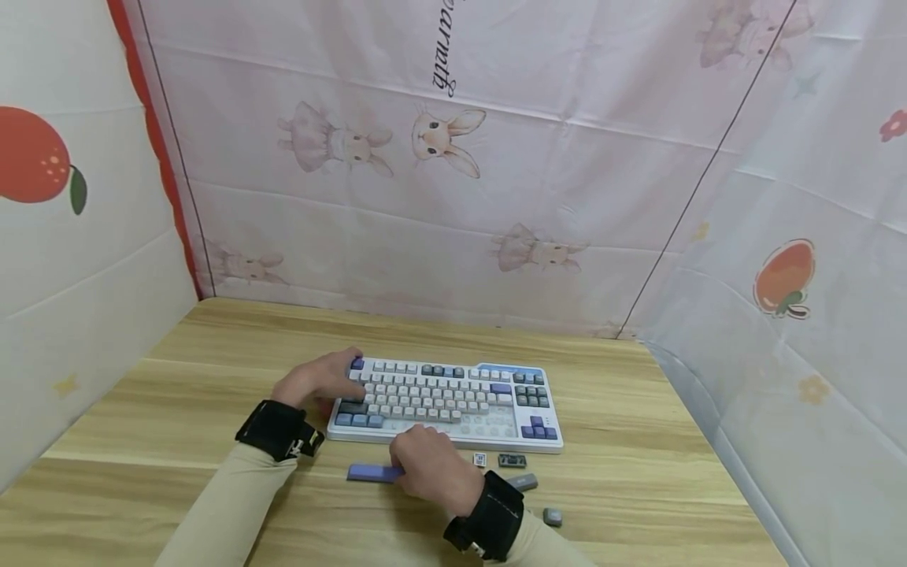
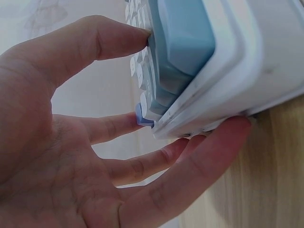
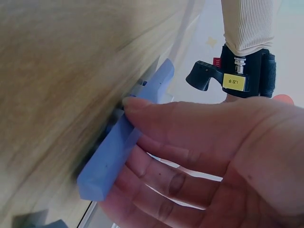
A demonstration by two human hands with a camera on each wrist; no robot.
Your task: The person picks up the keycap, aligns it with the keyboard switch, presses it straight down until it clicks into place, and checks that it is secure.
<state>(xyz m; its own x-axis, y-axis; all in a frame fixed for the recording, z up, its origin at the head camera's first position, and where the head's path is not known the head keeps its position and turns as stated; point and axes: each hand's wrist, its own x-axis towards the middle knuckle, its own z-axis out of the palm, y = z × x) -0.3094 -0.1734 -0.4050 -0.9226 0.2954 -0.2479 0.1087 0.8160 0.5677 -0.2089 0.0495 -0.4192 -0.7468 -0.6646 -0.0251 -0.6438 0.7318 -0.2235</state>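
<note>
A white keyboard with white, grey, blue and purple keycaps lies on the wooden table, some caps absent from its lower right rows. My left hand holds its left end. In the left wrist view the thumb rests on the keys and the other fingers lie along the case's side and lower edge. Just in front of the keyboard, my right hand pinches a long purple spacebar keycap. The right wrist view shows that spacebar keycap tilted between thumb and fingers, close to the tabletop.
Loose pieces lie to the right of my right hand: a small white one, a dark one, a long grey keycap and a small grey keycap. Printed fabric walls the table at the back and sides.
</note>
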